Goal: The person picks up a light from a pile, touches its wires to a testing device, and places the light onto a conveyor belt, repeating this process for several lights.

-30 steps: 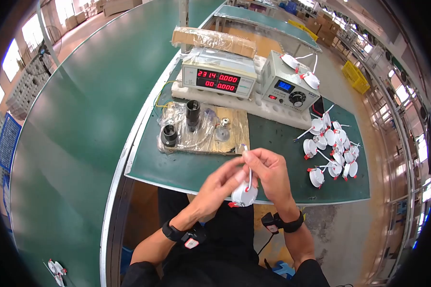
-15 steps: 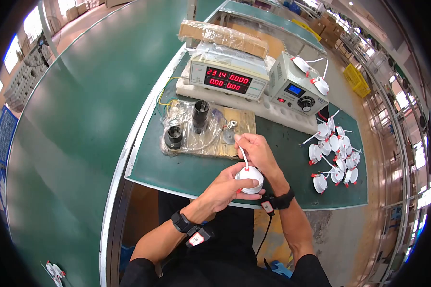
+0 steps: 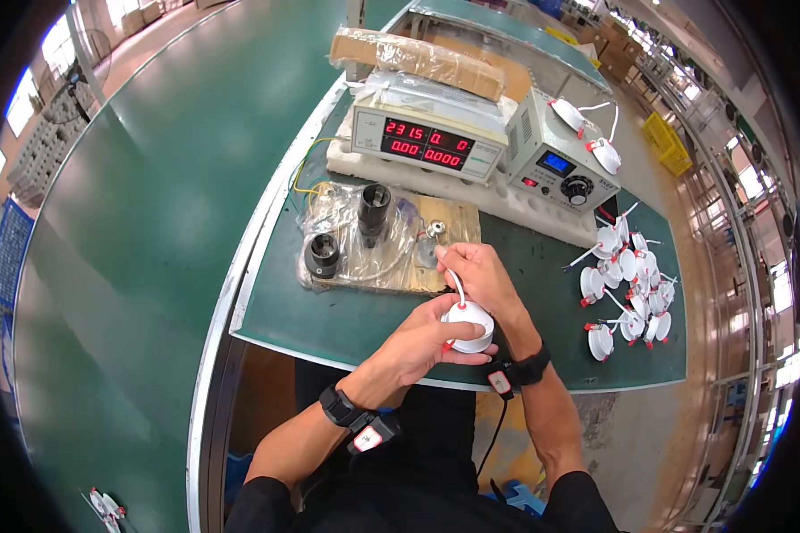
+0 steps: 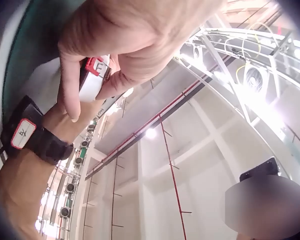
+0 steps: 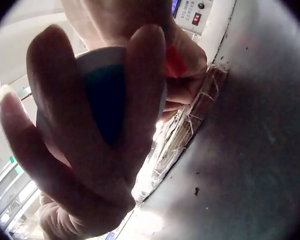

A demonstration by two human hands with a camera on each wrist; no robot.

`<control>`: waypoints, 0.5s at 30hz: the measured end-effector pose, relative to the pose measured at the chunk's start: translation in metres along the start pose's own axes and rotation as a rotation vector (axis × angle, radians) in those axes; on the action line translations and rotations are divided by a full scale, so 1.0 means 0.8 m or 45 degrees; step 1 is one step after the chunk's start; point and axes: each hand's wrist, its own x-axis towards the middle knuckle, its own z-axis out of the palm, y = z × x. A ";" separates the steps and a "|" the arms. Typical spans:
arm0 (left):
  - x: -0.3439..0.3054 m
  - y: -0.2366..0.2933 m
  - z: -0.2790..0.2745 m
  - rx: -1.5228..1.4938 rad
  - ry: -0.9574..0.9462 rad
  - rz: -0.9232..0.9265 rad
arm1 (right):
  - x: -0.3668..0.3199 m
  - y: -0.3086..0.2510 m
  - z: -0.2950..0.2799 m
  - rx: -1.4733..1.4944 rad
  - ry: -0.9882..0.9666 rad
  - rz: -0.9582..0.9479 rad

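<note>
In the head view a white round downlight [image 3: 468,327] with red clips sits in my left hand [image 3: 409,346], thumb over its back and fingers beneath. A white cable [image 3: 457,286] rises from it, and my right hand [image 3: 482,277] pinches the cable near its end. The left wrist view shows a red spring clip [image 4: 95,66] on the downlight's rim between thumb and fingers of the left hand. Seen from the right wrist, left-hand fingers [image 5: 65,105] spread across the lamp's face [image 5: 107,100]. Just beyond the right hand lies a plastic-wrapped wooden board [image 3: 400,277].
Two black cylindrical sockets [image 3: 375,213] stand on the board beside a small metal fitting [image 3: 436,228]. Behind are a power meter [image 3: 427,142] with red digits and a dial-controlled supply [image 3: 564,160], two downlights on top. Several downlights [image 3: 631,289] are heaped at right on the green table [image 3: 542,355].
Both hands parted from close together; the left thumb now lies across the downlight, turned back upward. The right hand moved forward toward the board with the cable end. Meter digits changed slightly.
</note>
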 end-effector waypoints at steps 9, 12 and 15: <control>0.009 -0.004 -0.002 -0.049 0.000 0.001 | 0.001 0.005 -0.002 -0.010 0.045 -0.065; 0.010 -0.004 0.000 -0.020 0.029 -0.001 | 0.001 0.007 -0.001 -0.010 0.058 -0.086; 0.012 -0.005 0.001 -0.043 0.026 -0.007 | -0.005 -0.001 0.002 0.034 0.056 -0.048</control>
